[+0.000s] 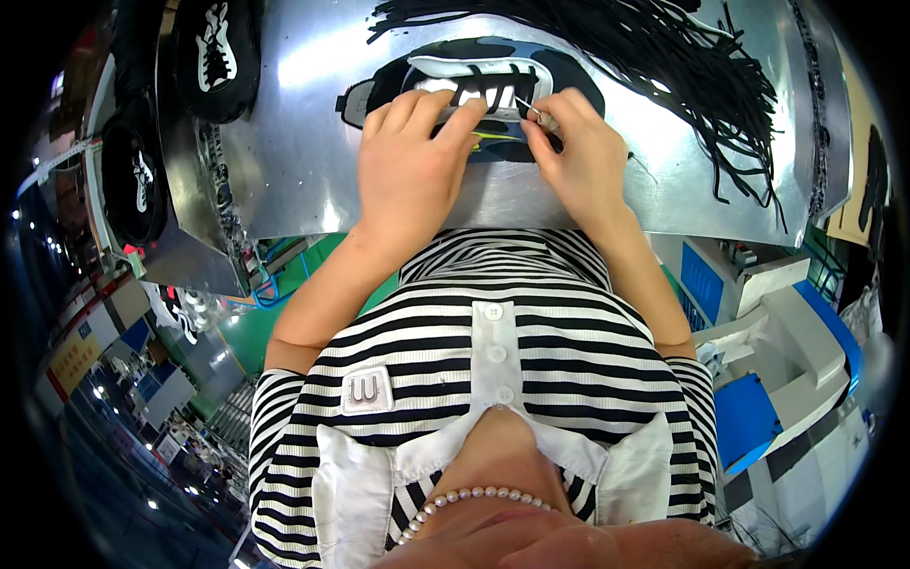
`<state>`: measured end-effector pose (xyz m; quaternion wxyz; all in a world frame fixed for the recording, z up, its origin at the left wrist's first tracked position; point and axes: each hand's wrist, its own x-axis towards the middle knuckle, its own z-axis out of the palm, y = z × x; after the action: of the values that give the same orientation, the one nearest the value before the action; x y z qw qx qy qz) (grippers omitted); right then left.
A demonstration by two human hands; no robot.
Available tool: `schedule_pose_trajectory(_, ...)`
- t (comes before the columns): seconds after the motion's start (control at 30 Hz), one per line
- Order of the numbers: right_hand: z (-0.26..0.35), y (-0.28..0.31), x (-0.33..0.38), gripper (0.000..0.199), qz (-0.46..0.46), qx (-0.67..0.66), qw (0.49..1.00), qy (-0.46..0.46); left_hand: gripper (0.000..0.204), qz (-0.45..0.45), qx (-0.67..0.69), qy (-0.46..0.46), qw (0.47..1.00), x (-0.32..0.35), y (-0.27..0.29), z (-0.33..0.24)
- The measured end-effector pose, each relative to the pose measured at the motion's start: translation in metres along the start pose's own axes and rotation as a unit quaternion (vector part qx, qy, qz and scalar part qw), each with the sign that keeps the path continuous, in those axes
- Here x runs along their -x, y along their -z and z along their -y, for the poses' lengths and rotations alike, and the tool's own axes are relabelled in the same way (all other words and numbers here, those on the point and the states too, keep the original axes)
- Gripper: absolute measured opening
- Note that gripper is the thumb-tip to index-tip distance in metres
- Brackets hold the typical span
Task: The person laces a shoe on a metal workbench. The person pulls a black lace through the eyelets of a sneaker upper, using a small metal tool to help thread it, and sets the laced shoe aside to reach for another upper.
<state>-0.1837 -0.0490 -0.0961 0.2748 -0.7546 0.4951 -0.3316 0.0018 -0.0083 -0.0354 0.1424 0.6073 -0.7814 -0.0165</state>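
Observation:
A black and blue shoe upper (493,59) with a white tongue and white eyelet strip lies on the shiny metal table (303,142) in front of me. My left hand (409,161) lies over its near side, fingers curled on the lacing area and holding it down. My right hand (580,152) is beside it, thumb and forefinger pinched on the thin tip of a black lace (527,109) at the eyelets. Both hands hide the near part of the upper.
A heap of loose black laces (664,57) spreads over the table's far right. Two more black shoe uppers (216,52) (137,180) lie at the left. A blue and white machine (758,417) stands at the right, below the table edge.

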Motion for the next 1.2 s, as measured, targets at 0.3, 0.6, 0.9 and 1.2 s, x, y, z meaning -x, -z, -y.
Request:
schedule_pose_trajectory(0.3, 0.021, 0.023, 0.020, 0.030, 0.062, 0.000, 0.988, 0.139, 0.018, -0.039, 0.054, 0.045, 0.997, -0.030, -0.028, 0.014)
schedule_pose_trajectory(0.6, 0.015, 0.045, 0.044, 0.020, 0.211, -0.152, 0.962, -0.082, 0.018, -0.155, 0.119, 0.058, 0.979, -0.035, 0.004, 0.042)
schedule_pose_trajectory(0.9, 0.027, -0.002, -0.032, 0.022, 0.088, -0.251, 0.955, -0.131, 0.016, -0.156, 0.119, 0.006, 0.981, -0.031, 0.023, 0.005)
schedule_pose_trajectory(1.2, 0.015, 0.020, 0.013, 0.016, 0.265, -0.285, 0.919, -0.066, 0.019, -0.074, 0.140, -0.022, 0.987, -0.020, -0.016, 0.043)
